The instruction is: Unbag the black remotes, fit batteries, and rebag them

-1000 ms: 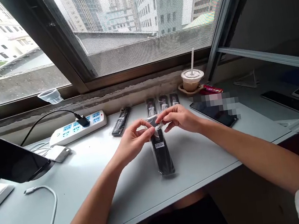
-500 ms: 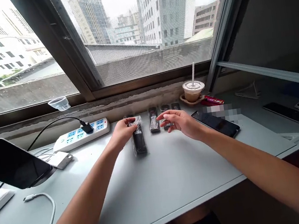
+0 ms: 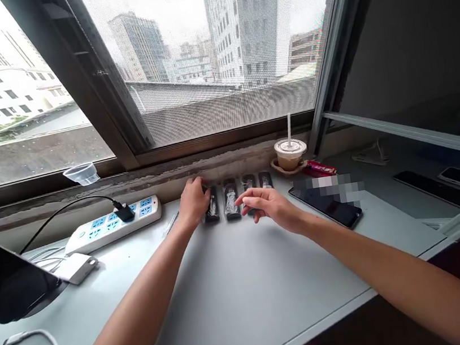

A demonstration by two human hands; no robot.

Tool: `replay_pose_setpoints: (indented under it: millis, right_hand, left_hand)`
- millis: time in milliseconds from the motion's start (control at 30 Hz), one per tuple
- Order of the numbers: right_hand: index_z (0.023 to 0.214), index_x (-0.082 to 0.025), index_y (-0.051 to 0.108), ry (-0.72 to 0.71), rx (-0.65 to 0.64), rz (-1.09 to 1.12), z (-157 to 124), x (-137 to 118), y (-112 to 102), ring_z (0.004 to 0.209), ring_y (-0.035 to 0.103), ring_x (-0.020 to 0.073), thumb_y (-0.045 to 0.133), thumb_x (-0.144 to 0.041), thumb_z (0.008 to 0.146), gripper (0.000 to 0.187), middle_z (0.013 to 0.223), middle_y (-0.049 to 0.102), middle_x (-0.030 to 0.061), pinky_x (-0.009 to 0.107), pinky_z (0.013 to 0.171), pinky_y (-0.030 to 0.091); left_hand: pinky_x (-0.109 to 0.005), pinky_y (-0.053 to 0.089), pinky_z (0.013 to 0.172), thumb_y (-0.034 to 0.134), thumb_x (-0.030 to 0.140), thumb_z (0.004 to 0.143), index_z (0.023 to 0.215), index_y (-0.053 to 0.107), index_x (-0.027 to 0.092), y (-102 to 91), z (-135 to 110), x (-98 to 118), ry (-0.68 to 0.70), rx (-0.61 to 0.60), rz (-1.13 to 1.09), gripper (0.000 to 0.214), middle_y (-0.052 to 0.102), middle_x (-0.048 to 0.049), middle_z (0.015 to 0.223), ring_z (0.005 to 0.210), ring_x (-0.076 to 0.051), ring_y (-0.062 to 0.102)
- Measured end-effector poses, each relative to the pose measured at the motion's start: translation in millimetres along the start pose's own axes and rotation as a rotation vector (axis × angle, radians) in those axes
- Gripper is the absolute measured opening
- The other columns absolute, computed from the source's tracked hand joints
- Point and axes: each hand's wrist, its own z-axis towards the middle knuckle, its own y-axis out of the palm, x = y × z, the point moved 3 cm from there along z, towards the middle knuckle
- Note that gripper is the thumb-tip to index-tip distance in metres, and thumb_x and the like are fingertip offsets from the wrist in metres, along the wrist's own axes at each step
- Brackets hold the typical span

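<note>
Several slim black items in clear plastic wrappers stand in a row near the back of the desk. My left hand (image 3: 195, 201) is at the row's left end, fingers curled down over another black packet that is almost wholly hidden under it. Only a bit of clear plastic wrapper (image 3: 172, 224) shows left of my wrist. Close to my left fingertips lies one wrapped black item (image 3: 211, 208); a second wrapped black item (image 3: 231, 200) is to its right. My right hand (image 3: 271, 205) hovers in front of the right-hand items, fingers loosely bent and apart, holding nothing.
A white power strip (image 3: 113, 224) with a black plug lies at the back left, near a tablet (image 3: 7, 278) and white cable (image 3: 50, 340). On the right are an iced drink cup (image 3: 290, 155), a red packet (image 3: 319, 168) and a black phone (image 3: 328, 204).
My left hand has carried the wrapped black packet back and left, to the end of the row. My right hand stays open near the row. The view has shifted slightly.
</note>
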Motion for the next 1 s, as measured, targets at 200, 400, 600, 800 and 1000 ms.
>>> replay_pose_setpoints:
  millis: [200, 400, 600, 800, 1000]
  right_hand:
    - [0.101, -0.019, 0.078, -0.006, -0.001, -0.025, -3, -5, 2, 0.098, 0.071, 0.0213, 0.071, -0.046, 0.092, 0.029, 0.110, 0.074, 0.0093, 0.026, 0.066, 0.052]
    - [0.100, -0.018, 0.078, -0.005, 0.004, -0.043, -4, -7, 3, 0.096, 0.070, 0.0214, 0.072, -0.045, 0.091, 0.029, 0.109, 0.074, 0.0097, 0.027, 0.066, 0.052]
    - [0.100, -0.018, 0.077, 0.011, 0.016, -0.033, -2, -2, 0, 0.093, 0.070, 0.0201, 0.074, -0.044, 0.090, 0.027, 0.109, 0.073, 0.0093, 0.026, 0.065, 0.054]
    - [0.109, -0.019, 0.072, 0.170, 0.028, 0.080, -2, 3, 0, 0.092, 0.073, 0.0203, 0.079, -0.038, 0.089, 0.029, 0.113, 0.073, 0.0105, 0.030, 0.070, 0.062]
    - [0.122, -0.019, 0.061, 0.359, -0.036, 0.460, -8, 4, 13, 0.109, 0.077, 0.0274, 0.073, -0.043, 0.095, 0.038, 0.129, 0.070, 0.0169, 0.044, 0.095, 0.064]
  left_hand:
    - [-0.052, 0.045, 0.110, 0.062, 0.050, 0.091, 0.131, 0.063, 0.017, -41.0, -39, -14, -0.048, -0.041, 0.232, 0.051, 0.061, -0.0232, 0.139, 0.138, -0.044, 0.052]
    - [-0.050, 0.054, 0.088, 0.070, 0.049, 0.077, 0.111, 0.065, 0.016, -70.2, -71, -39, -0.210, -0.203, 0.307, 0.048, 0.072, -0.0262, 0.117, 0.116, -0.048, 0.067]
    - [-0.035, 0.056, 0.070, 0.078, 0.054, 0.074, 0.124, 0.061, 0.020, -113.2, -75, -45, -0.202, -0.013, -0.009, 0.063, 0.074, -0.0150, 0.121, 0.099, -0.032, 0.073]
    - [-0.036, 0.063, 0.083, 0.087, 0.052, 0.078, 0.132, 0.067, 0.028, -156.2, -88, -27, -0.079, 0.324, -0.603, 0.062, 0.074, -0.0009, 0.105, 0.088, -0.022, 0.073]
    - [-0.041, 0.069, 0.089, 0.089, 0.051, 0.078, 0.147, 0.064, 0.033, -145.7, -95, -4, -0.074, 0.276, -0.881, 0.075, 0.059, 0.0063, 0.070, 0.081, -0.019, 0.072]
